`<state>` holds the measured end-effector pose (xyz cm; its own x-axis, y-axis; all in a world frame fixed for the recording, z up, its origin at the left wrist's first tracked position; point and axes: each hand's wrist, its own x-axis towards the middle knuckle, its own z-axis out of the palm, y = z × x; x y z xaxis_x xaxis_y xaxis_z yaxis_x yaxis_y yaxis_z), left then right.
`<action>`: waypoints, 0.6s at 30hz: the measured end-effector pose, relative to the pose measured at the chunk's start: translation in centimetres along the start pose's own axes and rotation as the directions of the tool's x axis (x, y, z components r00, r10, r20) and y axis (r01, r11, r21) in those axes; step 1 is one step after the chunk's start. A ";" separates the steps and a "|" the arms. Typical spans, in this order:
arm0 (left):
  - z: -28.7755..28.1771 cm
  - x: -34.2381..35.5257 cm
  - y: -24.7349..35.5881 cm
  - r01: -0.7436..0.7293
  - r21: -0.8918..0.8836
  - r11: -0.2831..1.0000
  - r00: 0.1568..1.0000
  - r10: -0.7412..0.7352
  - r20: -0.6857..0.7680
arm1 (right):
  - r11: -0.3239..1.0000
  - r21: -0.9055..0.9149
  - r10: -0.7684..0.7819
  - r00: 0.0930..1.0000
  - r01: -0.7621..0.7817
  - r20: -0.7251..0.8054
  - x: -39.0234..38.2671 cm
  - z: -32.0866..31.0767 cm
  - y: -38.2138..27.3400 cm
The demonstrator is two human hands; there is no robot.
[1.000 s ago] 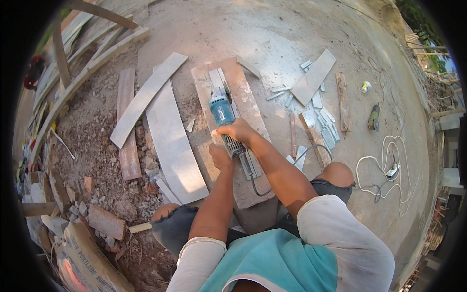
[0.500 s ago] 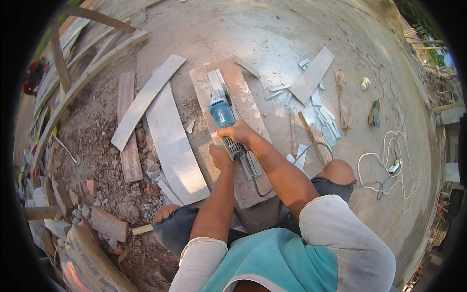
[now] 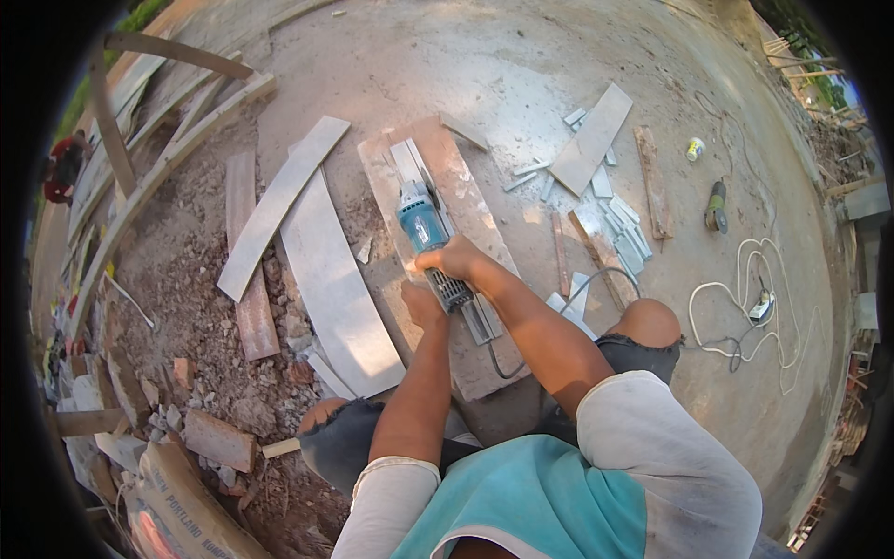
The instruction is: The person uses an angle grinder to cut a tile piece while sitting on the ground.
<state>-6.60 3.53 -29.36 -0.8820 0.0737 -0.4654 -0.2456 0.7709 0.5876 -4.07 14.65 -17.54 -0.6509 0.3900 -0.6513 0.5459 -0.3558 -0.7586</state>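
A blue power tool (image 3: 421,224) with a metal front guard lies along metal rails (image 3: 403,154) on a dusty board (image 3: 480,238) in front of me. My right hand (image 3: 458,263) is closed round the tool's rear body, thumb across the top. My left hand (image 3: 418,300) is at the tool's lower left with bent fingers, and what it grips is hidden. A grey cord (image 3: 499,369) loops from the tool's back end to the right. Pale planks (image 3: 331,289) lie beside the board on the left, and a small offcut (image 3: 461,129) rests by its far end.
Pale strips (image 3: 621,230) and a wider piece (image 3: 591,140) lie right, with a green angle grinder (image 3: 716,208), white container (image 3: 695,149) and coiled cable (image 3: 745,331). Rubble (image 3: 233,410), a timber frame (image 3: 168,158) and a sack (image 3: 186,503) are left. Another person (image 3: 65,168) is at far left.
The view has turned a little. The blue tool has slid very slightly toward me along the rails, with my hands staying on it. The person at far left has shifted.
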 end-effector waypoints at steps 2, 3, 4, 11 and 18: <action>0.1 0.2 -0.2 0.008 -0.016 1.000 1.000 -0.008 0.010 | 1.000 0.013 0.004 1.000 -0.004 0.001 0.0 0.0 0.1; 0.1 0.2 -0.2 0.012 -0.026 1.000 1.000 -0.012 0.013 | 1.000 0.007 -0.006 1.000 0.006 0.006 0.1 -0.1 0.1; 0.1 0.3 -0.2 0.015 -0.037 0.999 1.000 -0.014 0.016 | 1.000 0.005 -0.010 1.000 0.010 0.010 0.2 -0.1 0.1; -0.8 -0.5 0.3 -0.026 -0.042 0.999 0.999 0.027 0.039 | 1.000 -0.001 -0.016 1.000 0.016 -0.012 -0.5 -0.2 -0.5; 0.0 -3.6 2.3 -0.280 0.204 0.938 0.846 0.342 -0.408 | 0.995 -0.060 -0.080 0.997 0.080 -0.002 -4.4 -5.2 -5.3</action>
<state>-3.97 5.04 -26.35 -0.9947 0.0674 0.0771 0.0987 0.8318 0.5462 -1.36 19.28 -10.77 -0.6917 0.4187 -0.5885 0.5230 -0.2716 -0.8079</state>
